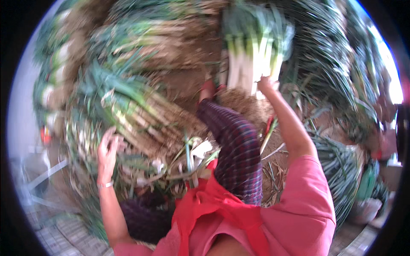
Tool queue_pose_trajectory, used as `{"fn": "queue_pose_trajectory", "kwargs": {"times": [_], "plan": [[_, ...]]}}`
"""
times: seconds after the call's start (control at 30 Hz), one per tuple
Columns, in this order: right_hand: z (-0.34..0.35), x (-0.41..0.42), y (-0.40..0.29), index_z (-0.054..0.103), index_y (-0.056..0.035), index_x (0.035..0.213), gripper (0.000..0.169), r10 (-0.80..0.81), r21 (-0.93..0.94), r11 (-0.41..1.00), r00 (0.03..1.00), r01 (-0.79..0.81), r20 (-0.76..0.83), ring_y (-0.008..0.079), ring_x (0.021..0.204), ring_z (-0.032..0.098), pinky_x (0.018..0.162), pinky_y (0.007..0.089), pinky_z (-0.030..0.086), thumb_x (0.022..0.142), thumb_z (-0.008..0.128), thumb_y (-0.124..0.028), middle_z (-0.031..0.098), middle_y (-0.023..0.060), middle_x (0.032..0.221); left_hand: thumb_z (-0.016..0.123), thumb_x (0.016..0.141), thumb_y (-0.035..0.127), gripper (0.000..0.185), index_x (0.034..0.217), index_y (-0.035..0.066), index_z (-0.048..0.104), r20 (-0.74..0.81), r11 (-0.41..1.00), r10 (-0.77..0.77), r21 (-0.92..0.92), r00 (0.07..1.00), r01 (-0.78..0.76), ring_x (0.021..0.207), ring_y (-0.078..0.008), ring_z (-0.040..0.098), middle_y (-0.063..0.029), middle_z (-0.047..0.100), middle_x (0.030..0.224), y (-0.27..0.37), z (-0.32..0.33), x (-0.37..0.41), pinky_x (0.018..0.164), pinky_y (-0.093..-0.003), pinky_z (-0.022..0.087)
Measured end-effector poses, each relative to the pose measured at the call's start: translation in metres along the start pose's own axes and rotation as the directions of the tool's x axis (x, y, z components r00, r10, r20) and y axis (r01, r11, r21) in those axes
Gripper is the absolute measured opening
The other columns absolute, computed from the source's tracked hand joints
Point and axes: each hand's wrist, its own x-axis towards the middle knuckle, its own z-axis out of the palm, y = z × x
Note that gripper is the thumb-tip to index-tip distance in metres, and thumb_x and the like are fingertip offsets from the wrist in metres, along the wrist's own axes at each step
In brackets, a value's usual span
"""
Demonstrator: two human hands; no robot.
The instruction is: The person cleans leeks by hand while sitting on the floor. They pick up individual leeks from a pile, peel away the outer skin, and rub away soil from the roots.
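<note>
My left hand [110, 148] is at the left edge of a pile of untrimmed leeks [150, 118], with nothing in it and its fingers loosely spread. Dry outer skins and soil-brown roots show on that pile. At the upper right, my right hand [266, 84] is over the pale lower stalks of a row of peeled leeks [245, 60]. Its fingers look curled, but blur hides whether they grip a stalk. The peeled leeks lie with green tops pointing away from me and bushy roots [245, 102] towards me.
Peeled skins and leaf scraps [198, 150] litter the ground by my knee. More leeks are heaped at the upper left [150, 38], far right [320, 48] and lower right [339, 169]. Bundled leeks [59, 64] are stacked along the left. A green bottle [367, 180] stands at the right.
</note>
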Motion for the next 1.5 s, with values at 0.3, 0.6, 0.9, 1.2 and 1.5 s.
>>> {"fn": "queue_pose_trajectory", "kwargs": {"times": [0.3, 0.6, 0.9, 1.2, 1.5], "plan": [[-0.071, -0.075, -0.266, 0.059, -0.0080, 0.093, 0.033, -0.696, 0.211, 0.684, 0.711, 0.698, -0.100, 0.0307, 0.084, 0.061, 0.072, 0.0425, 0.048, 0.080, 0.051, -0.037, 0.062, 0.0151, 0.089, 0.055, 0.088, 0.011, 0.028, 0.115, 0.002, 0.054, -0.383, 0.970, 0.235, 0.035, 0.893, -0.240, 0.068, -0.0087, 0.061, -0.0057, 0.062, 0.082, -0.005, -0.068, -0.048, 0.060, -0.0190, 0.046], [0.044, -0.176, -0.454, 0.060, -0.0063, 0.096, 0.037, -0.615, 0.278, 0.775, 0.779, 0.568, 0.122, 0.0288, 0.086, 0.060, 0.073, 0.0445, 0.047, 0.075, 0.063, -0.037, 0.062, 0.0152, 0.096, 0.050, 0.090, 0.006, 0.025, 0.114, -0.001, 0.052, -0.459, 0.976, 0.213, 0.147, 0.862, -0.162, 0.069, -0.0116, 0.060, -0.0065, 0.059, 0.083, -0.013, -0.095, -0.080, 0.064, -0.0228, 0.050], [-0.089, -0.235, -0.318, 0.055, 0.0034, 0.085, 0.031, -0.841, 0.741, 0.226, 0.510, 0.633, -0.179, 0.0260, 0.075, 0.059, 0.068, 0.0375, 0.046, 0.074, 0.059, -0.025, 0.059, 0.0193, 0.079, 0.052, 0.090, 0.014, 0.018, 0.101, 0.002, 0.057, -0.199, 0.986, 0.161, -0.004, 0.967, -0.165, 0.066, -0.0091, 0.061, -0.0031, 0.060, 0.072, -0.029, -0.063, -0.067, 0.051, -0.0206, 0.042], [-0.157, -0.375, -0.178, 0.053, -0.0016, 0.084, 0.021, -0.815, 0.733, 0.105, 0.480, 0.672, -0.323, 0.0237, 0.058, 0.053, 0.054, 0.0333, 0.043, 0.069, 0.064, -0.011, 0.053, 0.0145, 0.068, 0.048, 0.091, 0.033, 0.035, 0.101, 0.000, 0.049, 0.084, 0.449, -0.170, -0.880, 0.982, 0.153, 0.079, -0.0229, 0.062, -0.0137, 0.058, 0.088, -0.055, 0.047, -0.035, 0.076, -0.0372, 0.054], [-0.141, -0.391, -0.158, 0.046, 0.0003, 0.114, 0.037, -0.835, 0.954, 0.009, 0.527, 0.300, -0.158, 0.0096, 0.062, 0.052, 0.056, 0.0250, 0.043, 0.083, 0.060, -0.015, 0.055, 0.0039, 0.073, 0.044, 0.092, 0.038, 0.046, 0.112, -0.004, 0.047, -0.181, 0.449, 0.212, -0.855, 0.961, -0.260, 0.080, -0.0230, 0.062, -0.0134, 0.059, 0.093, 0.032, 0.013, -0.069, 0.077, -0.0373, 0.054]]}}
